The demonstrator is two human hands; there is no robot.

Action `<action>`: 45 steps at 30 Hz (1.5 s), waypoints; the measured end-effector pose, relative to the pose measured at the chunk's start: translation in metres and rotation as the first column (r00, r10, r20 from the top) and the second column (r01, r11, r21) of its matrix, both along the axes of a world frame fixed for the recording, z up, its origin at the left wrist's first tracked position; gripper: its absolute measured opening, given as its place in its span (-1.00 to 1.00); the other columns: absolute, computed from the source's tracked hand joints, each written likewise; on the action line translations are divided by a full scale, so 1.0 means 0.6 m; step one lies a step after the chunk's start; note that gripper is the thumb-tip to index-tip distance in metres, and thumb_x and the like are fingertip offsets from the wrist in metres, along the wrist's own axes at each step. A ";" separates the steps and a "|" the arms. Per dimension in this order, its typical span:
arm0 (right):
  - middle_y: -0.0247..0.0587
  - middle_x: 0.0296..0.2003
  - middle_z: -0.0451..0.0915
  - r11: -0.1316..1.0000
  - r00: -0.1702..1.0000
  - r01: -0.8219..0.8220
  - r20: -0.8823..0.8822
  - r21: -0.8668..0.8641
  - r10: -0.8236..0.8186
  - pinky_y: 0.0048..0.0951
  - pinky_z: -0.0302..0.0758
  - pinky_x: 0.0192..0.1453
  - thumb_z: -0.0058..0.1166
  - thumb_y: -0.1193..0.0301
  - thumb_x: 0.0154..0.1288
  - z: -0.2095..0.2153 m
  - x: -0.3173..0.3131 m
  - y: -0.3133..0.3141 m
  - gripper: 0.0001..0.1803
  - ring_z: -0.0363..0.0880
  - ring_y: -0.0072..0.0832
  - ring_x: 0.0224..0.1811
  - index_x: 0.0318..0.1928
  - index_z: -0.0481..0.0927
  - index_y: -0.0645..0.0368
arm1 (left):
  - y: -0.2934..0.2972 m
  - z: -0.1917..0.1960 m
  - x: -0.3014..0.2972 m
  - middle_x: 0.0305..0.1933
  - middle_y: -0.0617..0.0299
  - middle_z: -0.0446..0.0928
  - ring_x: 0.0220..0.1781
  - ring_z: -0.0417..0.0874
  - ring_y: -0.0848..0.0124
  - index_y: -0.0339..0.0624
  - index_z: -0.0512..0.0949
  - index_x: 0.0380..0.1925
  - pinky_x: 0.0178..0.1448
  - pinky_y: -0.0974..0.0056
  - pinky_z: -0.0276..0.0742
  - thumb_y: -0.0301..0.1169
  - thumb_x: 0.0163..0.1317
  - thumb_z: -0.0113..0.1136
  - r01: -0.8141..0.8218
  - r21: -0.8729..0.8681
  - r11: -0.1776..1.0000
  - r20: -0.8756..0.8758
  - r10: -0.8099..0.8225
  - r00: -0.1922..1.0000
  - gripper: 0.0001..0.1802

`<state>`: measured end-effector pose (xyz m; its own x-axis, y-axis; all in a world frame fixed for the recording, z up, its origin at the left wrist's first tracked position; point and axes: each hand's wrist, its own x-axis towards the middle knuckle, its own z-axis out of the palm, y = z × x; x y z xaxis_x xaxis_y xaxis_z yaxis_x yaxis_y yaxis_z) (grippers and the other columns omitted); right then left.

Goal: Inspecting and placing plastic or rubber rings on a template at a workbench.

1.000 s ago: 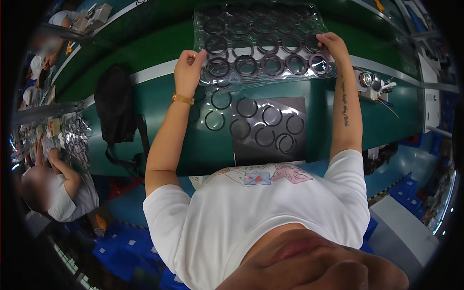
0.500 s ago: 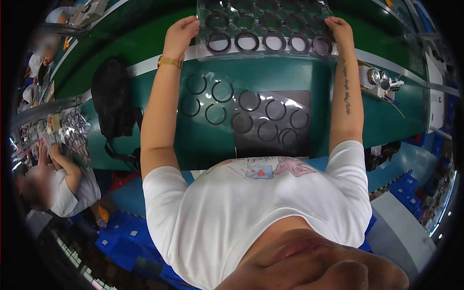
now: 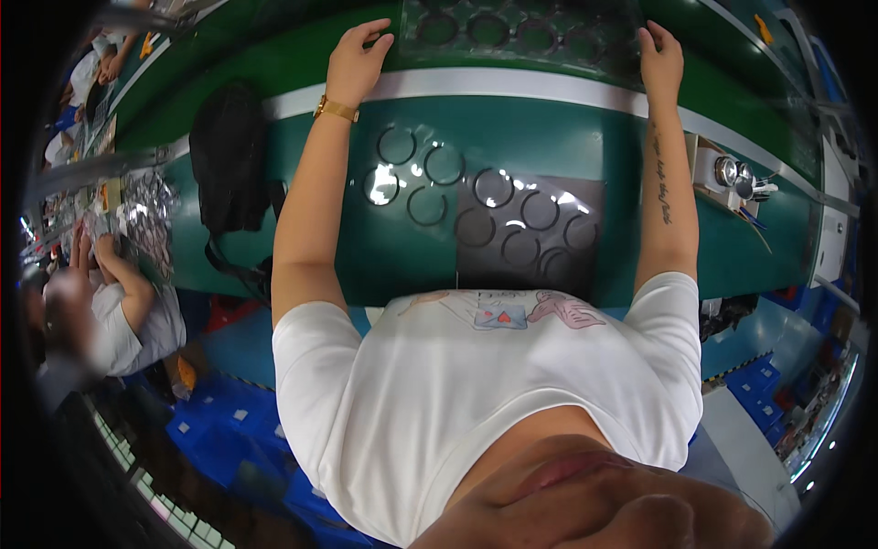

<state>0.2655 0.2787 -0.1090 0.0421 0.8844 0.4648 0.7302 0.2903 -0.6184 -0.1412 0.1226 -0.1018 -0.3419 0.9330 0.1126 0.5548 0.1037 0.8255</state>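
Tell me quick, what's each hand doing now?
Left hand: open, empty, beside the clear tray.
Right hand: by the tray's edge; can't tell whether it's gripping.

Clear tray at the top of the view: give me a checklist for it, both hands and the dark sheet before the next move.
1. Left hand off the clear tray: ok, a gap shows, thumb and fingers apart.
2. Right hand off the tray: cannot tell, its fingertips are right by the tray's edge.
3. Whole tray in view: not ok, its far side is cut off by the picture's top.
4. Tray resting flat: cannot tell, its underside is hidden.
5. Dark sheet uncovered: not ok, several dark rings lie over it.
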 end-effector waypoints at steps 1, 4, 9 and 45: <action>-0.07 -0.06 0.57 0.998 0.999 -0.041 -0.001 -0.038 0.041 -0.27 0.38 0.12 0.10 0.18 0.24 0.014 -0.009 -0.034 -0.61 0.50 -0.21 0.00 -0.02 0.60 0.12 | -0.037 0.009 -0.001 0.02 0.15 0.55 -0.02 0.59 0.35 -0.10 0.57 0.00 0.06 0.31 0.47 -0.25 0.19 0.20 0.047 -0.050 0.998 0.004 -0.047 0.999 -0.63; -0.17 -0.05 0.57 0.873 0.924 -0.378 -0.192 -0.310 0.332 -0.33 0.36 0.13 0.16 0.17 0.20 0.056 -0.026 -0.167 -0.59 0.47 -0.31 0.04 0.00 0.60 0.10 | -0.142 0.030 0.005 0.06 0.11 0.54 0.04 0.58 0.22 -0.11 0.57 -0.03 0.13 0.23 0.45 -0.22 0.18 0.22 0.215 -0.111 0.970 -0.042 -0.221 0.974 -0.62; -0.12 0.16 0.42 0.617 0.684 -0.615 0.057 -0.491 0.727 -0.31 0.24 0.27 0.34 0.24 0.01 0.087 -0.027 -0.381 -0.23 0.28 -0.22 0.26 0.27 0.35 0.03 | -0.297 0.031 0.052 0.45 0.10 0.06 0.45 0.03 -0.07 0.34 0.23 0.32 0.42 -0.15 -0.03 0.20 -0.14 0.34 0.422 -0.264 0.867 -0.536 -0.496 0.684 -0.05; -0.11 -0.28 0.65 0.800 0.647 -0.358 -0.746 -0.481 -0.159 -0.69 0.49 -0.39 -0.01 0.36 0.37 -0.020 0.027 -0.294 -0.64 0.63 -0.56 -0.39 0.10 0.44 0.27 | -0.345 -0.013 0.174 0.37 0.07 0.21 0.46 0.04 0.01 0.11 0.46 0.15 0.42 -0.12 -0.04 0.10 0.15 0.15 0.300 -0.015 0.954 -0.580 -0.253 0.774 -0.40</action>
<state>0.2817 0.1022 -0.1211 0.0236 0.9697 -0.2430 -0.0481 -0.2417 -0.9692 -0.0366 -0.0842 -0.1096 0.0784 0.9579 0.2761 0.9206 -0.1759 0.3487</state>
